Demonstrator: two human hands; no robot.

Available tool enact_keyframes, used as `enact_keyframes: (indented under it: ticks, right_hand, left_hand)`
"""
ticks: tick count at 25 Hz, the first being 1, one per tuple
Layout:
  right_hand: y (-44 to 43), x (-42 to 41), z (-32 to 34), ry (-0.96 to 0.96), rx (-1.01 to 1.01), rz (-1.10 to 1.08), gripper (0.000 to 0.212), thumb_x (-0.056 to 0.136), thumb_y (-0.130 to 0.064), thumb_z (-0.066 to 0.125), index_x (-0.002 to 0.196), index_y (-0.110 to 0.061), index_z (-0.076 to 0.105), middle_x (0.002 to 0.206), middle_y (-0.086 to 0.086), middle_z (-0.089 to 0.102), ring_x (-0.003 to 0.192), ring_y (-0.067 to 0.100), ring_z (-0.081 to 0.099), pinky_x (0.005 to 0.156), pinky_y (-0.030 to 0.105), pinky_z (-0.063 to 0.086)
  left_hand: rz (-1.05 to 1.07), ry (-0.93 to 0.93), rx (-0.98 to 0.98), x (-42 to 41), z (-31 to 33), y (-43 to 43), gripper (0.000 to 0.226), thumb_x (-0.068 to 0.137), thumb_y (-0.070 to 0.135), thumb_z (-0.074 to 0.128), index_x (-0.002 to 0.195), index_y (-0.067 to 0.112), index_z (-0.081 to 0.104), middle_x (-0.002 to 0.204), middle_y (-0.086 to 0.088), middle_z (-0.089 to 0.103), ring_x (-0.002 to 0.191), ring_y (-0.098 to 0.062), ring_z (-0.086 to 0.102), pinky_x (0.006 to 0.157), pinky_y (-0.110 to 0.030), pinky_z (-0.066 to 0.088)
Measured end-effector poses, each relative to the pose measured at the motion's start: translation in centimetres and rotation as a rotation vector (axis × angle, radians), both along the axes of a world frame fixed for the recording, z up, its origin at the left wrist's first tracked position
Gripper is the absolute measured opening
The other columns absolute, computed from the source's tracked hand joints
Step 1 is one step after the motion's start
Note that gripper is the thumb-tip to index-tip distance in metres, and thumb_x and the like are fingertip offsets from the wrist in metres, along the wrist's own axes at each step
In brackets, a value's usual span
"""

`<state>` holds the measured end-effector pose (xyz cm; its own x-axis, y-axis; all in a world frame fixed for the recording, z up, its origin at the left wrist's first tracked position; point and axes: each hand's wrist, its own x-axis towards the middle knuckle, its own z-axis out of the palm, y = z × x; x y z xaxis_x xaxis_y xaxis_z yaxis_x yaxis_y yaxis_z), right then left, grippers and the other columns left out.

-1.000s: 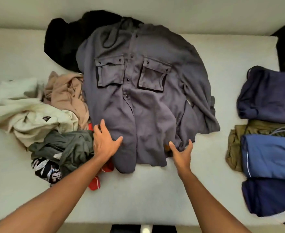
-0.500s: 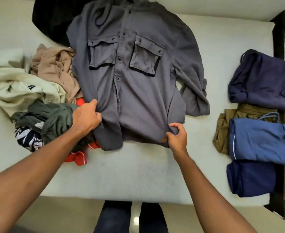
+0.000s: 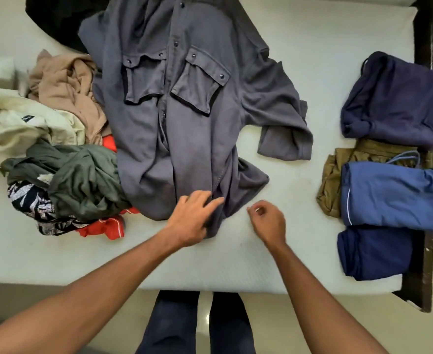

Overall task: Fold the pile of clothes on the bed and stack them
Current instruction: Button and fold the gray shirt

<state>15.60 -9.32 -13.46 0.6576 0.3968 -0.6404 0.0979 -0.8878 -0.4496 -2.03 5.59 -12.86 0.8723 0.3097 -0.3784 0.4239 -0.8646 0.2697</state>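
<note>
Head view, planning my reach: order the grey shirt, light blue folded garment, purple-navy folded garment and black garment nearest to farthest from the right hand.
1. Grey shirt, hem just left of the right hand.
2. Light blue folded garment, to its right.
3. Purple-navy folded garment, right, farther back.
4. Black garment, far top left.

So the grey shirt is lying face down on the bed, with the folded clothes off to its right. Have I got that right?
Not quite. The grey shirt lies face up: the head view shows its two chest pockets and the buttons down its front. The rest holds: it is on the bed, with the folded clothes off to its right.
</note>
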Motion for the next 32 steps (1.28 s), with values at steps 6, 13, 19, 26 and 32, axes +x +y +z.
enact_keyframes:
  ticks: [6, 13, 19, 26, 32]
  right_hand:
    - [2.7, 5.6, -4.0, -0.23, 0.081, 0.426, 0.089, 0.074, -0.031, 0.08, 0.153, -0.021, 0.041, 0.154, 0.007, 0.044, 0.14, 0.029, 0.038, 0.111, 0.037, 0.034]
    - [3.7, 4.7, -2.2, 0.093, -0.02, 0.144, 0.019, 0.094, -0.018, 0.046, 0.079, -0.017, 0.058, 0.099, 0.016, 0.068, 0.089, 0.034, 0.06, 0.074, 0.035, 0.043]
    - [-7.7, 1.6, 2.7, 0.589, -0.092, -0.332, 0.016, 0.046, -0.016, 0.041, 0.059, -0.011, 0.048, 0.05, 0.008, 0.051, 0.055, 0.025, 0.043, 0.053, 0.027, 0.034]
    - [-22.2, -2.6, -1.1, 0.236, -0.415, -0.236, 0.022, 0.09, -0.024, 0.047, 0.084, -0.018, 0.067, 0.099, 0.011, 0.068, 0.095, 0.034, 0.063, 0.078, 0.037, 0.048]
    - [-13.6, -4.2, 0.2, -0.188, 0.166, -0.115, 0.024, 0.085, -0.012, 0.064, 0.108, -0.017, 0.068, 0.107, 0.006, 0.063, 0.101, 0.03, 0.059, 0.091, 0.032, 0.044]
  left_hand:
    - [-0.08, -0.115, 0.086, 9.7, -1.4, 3.1, 0.063, 0.074, 0.017, 0.052, 0.136, 0.022, 0.058, 0.14, -0.006, 0.053, 0.109, -0.033, 0.053, 0.069, -0.039, 0.042]
    - [-0.559, 0.205, 0.074, 18.0, -1.2, 7.6, 0.03, 0.076, 0.006, 0.056, 0.099, 0.02, 0.068, 0.099, -0.001, 0.068, 0.097, -0.027, 0.053, 0.064, -0.035, 0.042]
    - [-0.675, 0.138, 0.014, 19.6, 2.5, -3.6, 0.027, 0.07, 0.022, 0.062, 0.093, 0.015, 0.074, 0.085, -0.005, 0.071, 0.096, -0.029, 0.058, 0.068, -0.034, 0.048]
    - [-0.147, -0.194, -0.369, 12.1, -0.9, -16.4, 0.041, 0.084, 0.012, 0.054, 0.123, 0.014, 0.066, 0.118, -0.01, 0.063, 0.099, -0.034, 0.058, 0.077, -0.043, 0.053]
    - [0.796, -0.318, 0.014, -2.8, -1.0, -6.3, 0.039, 0.077, 0.025, 0.067, 0.112, 0.008, 0.063, 0.107, -0.013, 0.061, 0.102, -0.037, 0.056, 0.089, -0.049, 0.047]
